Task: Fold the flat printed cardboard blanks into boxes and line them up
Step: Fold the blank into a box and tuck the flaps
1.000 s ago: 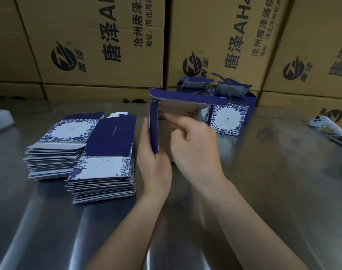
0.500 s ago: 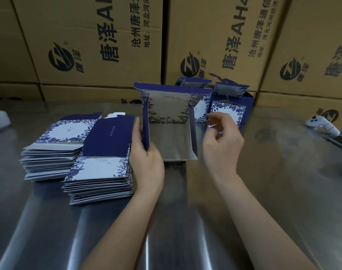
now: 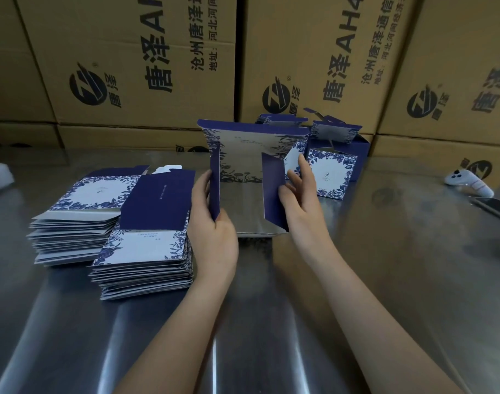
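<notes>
The near half of the bench point(image 3: 271, 336) is left open for passage. The left side is obstructed by two stacks of flat blanks point(image 3: 135, 223), and the far edge is closed off by folded boxes point(image 3: 331, 172) standing against a wall of shipping cartons point(image 3: 146, 61). The right side is partly occupied by a white controller point(image 3: 468, 182).

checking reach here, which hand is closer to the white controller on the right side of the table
Right. The right hand is at the half-folded blank's right flap, still well short of the white controller. The left hand grips the blank's left flap, farther away.
</notes>
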Available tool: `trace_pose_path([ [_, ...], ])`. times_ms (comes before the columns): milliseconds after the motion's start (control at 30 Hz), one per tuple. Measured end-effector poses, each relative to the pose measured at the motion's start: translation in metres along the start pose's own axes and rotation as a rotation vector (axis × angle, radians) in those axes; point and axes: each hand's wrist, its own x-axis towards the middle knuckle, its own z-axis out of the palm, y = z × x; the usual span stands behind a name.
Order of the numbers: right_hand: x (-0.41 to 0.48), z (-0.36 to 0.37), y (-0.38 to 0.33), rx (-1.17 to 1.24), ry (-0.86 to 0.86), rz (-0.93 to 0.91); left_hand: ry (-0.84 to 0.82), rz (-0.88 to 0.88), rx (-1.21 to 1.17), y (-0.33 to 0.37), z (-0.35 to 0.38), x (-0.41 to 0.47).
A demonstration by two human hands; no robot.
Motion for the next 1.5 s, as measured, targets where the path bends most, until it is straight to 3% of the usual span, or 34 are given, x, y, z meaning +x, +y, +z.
trace_pose_path([
  [433,0.003,0.001,0.005,0.010,-0.052,-0.027,-0.026,0.005,-0.017,-0.007,0.001,0.000],
  [633,0.003,0.001,0.004,0.046,-0.012,-0.130,-0.064,0.014,-0.007,-0.004,0.001,-0.001],
  [833,0.006,0.000,0.009,-0.126,-0.034,-0.209,-0.132,0.055,0.071,-0.003,0.000,-0.004],
  [1233,0.008,-0.003,0.013,-0.149,-0.048,-0.215,-0.278,0.061,0.060,-0.002,0.002,-0.002],
  [1500,0.005,-0.003,0.012,-0.152,-0.033,-0.211,-0.221,0.092,0.169,-0.009,0.003,-0.001],
])
